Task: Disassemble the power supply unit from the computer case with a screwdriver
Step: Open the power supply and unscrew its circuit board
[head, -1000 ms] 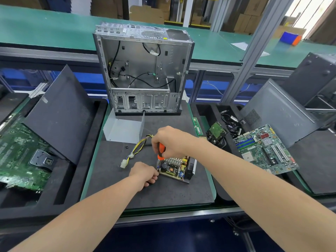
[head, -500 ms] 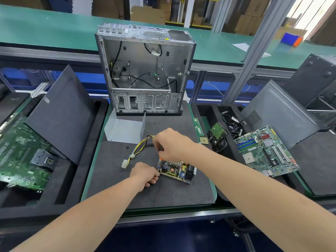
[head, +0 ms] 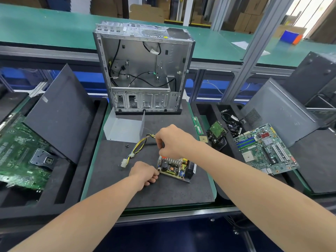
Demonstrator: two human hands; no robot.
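Observation:
The power supply board (head: 174, 169) lies bare on the black foam mat (head: 163, 193), its yellow and black cable bundle (head: 135, 150) trailing left to a white plug. My right hand (head: 172, 141) is closed over an orange-handled screwdriver (head: 163, 157), held upright at the board's far left corner; only a sliver of the handle shows. My left hand (head: 144, 172) pinches the board's near left corner. The empty computer case (head: 143, 70) stands open at the back of the mat. The supply's grey metal cover (head: 123, 130) lies in front of it.
A small black screw (head: 126, 146) lies on the mat. Foam trays flank the mat: a motherboard (head: 264, 149), hard drive (head: 217, 130) and cables on the right, a green board (head: 20, 155) and leaning dark side panel (head: 60, 115) on the left. RAM sticks (head: 198, 125) lie along the mat's right edge.
My right hand has turned on the screwdriver, so the orange handle that showed plainly a second ago is now almost hidden. The left hand stays on the board's corner.

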